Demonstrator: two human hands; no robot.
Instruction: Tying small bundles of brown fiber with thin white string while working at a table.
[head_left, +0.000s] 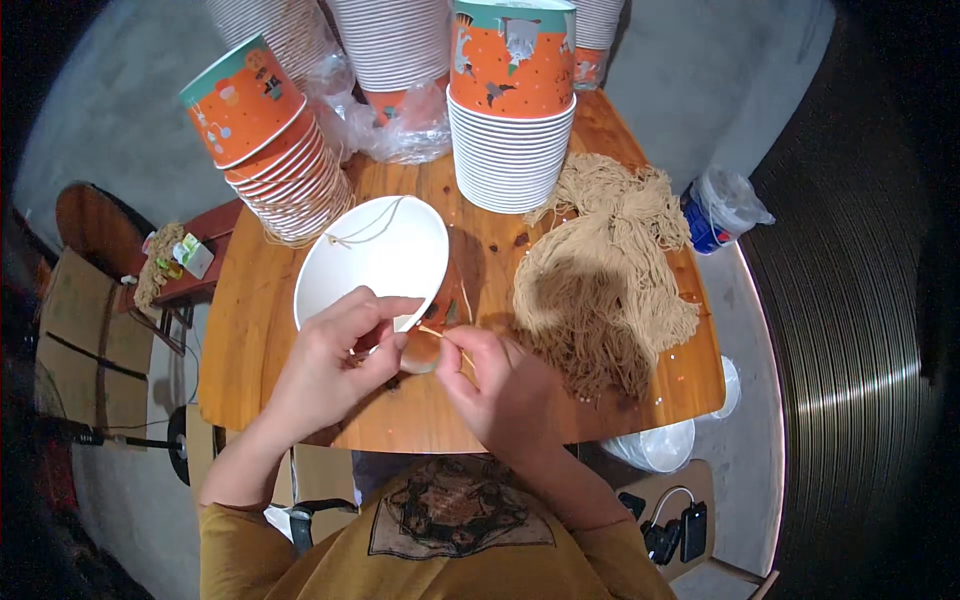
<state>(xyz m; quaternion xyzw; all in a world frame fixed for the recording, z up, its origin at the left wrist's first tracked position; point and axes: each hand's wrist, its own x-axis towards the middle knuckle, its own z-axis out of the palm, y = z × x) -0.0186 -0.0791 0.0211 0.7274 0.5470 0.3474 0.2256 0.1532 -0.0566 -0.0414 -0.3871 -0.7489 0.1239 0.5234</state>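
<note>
A white-lined paper bucket lies tipped on the wooden table with its mouth turned toward me. My left hand pinches its near rim between thumb and fingers. At that rim, my right hand pinches a thin beige string close to the bucket's edge. More string loops across the inside of the bucket near its far side. To the right of the bucket lies a large loose bundle of beige string, darker brown where shadow falls on it. Part of the bucket's outer wall is hidden behind my hands.
A leaning stack of orange-and-green paper buckets with strings stands at the table's back left. Another upright stack stands at centre back, beside clear plastic wrapping. A blue tub sits past the right edge. Small white bits dot the table.
</note>
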